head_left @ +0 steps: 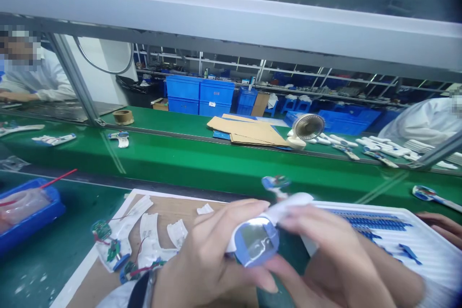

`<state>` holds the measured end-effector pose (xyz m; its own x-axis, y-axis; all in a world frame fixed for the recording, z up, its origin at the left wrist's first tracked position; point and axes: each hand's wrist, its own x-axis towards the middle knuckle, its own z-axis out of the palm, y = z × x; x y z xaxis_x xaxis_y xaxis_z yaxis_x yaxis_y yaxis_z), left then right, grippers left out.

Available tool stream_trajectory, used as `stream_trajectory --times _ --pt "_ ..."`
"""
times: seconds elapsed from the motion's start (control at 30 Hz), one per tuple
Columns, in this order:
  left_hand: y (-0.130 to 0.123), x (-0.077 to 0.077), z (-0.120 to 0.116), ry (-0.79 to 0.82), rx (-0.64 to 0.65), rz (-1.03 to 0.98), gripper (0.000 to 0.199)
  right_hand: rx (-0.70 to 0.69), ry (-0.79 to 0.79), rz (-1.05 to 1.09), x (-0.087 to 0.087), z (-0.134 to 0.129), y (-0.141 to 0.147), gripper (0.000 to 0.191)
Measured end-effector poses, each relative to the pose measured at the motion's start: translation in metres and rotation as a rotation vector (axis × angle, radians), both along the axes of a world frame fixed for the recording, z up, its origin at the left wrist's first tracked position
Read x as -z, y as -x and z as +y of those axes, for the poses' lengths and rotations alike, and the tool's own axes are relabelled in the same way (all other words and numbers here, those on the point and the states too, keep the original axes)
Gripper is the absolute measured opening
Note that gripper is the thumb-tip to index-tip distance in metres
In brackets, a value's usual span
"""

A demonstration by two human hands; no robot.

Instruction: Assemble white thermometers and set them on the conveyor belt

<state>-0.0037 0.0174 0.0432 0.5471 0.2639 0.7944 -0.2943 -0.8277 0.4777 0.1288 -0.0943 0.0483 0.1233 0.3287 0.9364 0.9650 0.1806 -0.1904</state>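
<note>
Both of my hands are around one white handheld device (257, 241) with a blue-rimmed oval end and a grey display facing me. My left hand (212, 245) wraps its left side, with the fingers over the top. From the right, my right hand (332, 245) grips the device's white body, thumb beneath the blue end; its fingers are slightly blurred. Left of my left hand, white half shells (147, 231) with green circuit boards (102, 230) and red wires lie on a brown cardboard sheet (173, 209).
A white tray (397, 209) of blue parts is at the right, another person's hand (442, 226) beside it. A blue bin (32, 221) stands at the left. Behind run a green belt (187, 168), cardboard pieces (249, 131) and a small fan (308, 127).
</note>
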Motion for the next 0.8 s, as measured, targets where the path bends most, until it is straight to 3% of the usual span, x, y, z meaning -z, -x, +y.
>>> stream_trajectory --times 0.1,0.2,0.4,0.63,0.8 --pt "-0.006 0.002 0.010 -0.107 0.040 -0.089 0.051 -0.099 0.135 -0.071 -0.001 0.007 -0.019 0.050" --pt "-0.010 0.004 0.015 -0.168 0.001 -0.121 0.048 -0.154 0.276 -0.162 -0.001 0.009 -0.027 0.043" --pt "-0.007 0.001 0.017 -0.221 -0.020 0.013 0.044 -0.139 0.307 -0.109 0.004 0.003 -0.024 0.039" --pt "-0.004 0.000 0.016 -0.330 -0.042 -0.013 0.034 -0.277 0.317 -0.077 -0.001 0.005 -0.021 0.040" --pt "-0.003 0.001 0.011 -0.345 -0.095 -0.057 0.042 -0.367 0.269 -0.043 -0.008 0.008 -0.017 0.034"
